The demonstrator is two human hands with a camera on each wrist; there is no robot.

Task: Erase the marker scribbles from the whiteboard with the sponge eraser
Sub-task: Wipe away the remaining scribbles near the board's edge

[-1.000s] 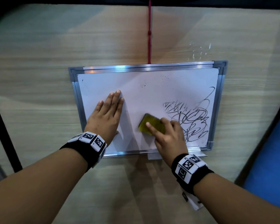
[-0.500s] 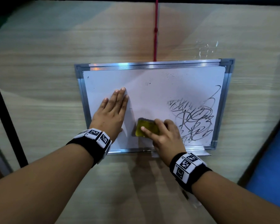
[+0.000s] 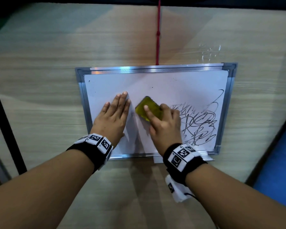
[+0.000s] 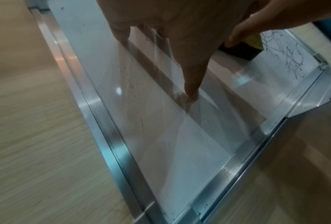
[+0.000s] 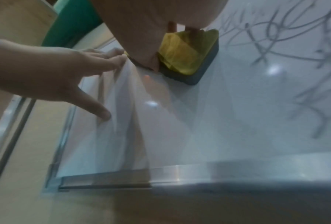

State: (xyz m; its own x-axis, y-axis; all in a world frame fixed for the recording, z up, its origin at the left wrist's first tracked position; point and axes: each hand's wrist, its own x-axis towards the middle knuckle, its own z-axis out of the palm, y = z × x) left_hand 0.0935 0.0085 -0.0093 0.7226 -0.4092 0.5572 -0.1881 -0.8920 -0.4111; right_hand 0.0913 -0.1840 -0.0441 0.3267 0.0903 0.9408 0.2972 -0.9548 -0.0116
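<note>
On the whiteboard (image 3: 155, 83), the sponge eraser (image 3: 149, 109) is now shifted farther away.
It is grasped by the right hand (image 3: 165, 124); the left hand (image 3: 112, 118) is pressed flat, released; the scribbles (image 3: 198, 123) remain unerased.

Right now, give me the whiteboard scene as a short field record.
surface: wooden table
whiteboard: lies flat, metal frame
scribbles: on the board's right part, not erased
sponge eraser: yellow top, dark base, on the board just left of the scribbles
right hand: holds the sponge eraser
left hand: flat on the board's left part, fingers straight
red cord: beyond the board's top edge
</note>
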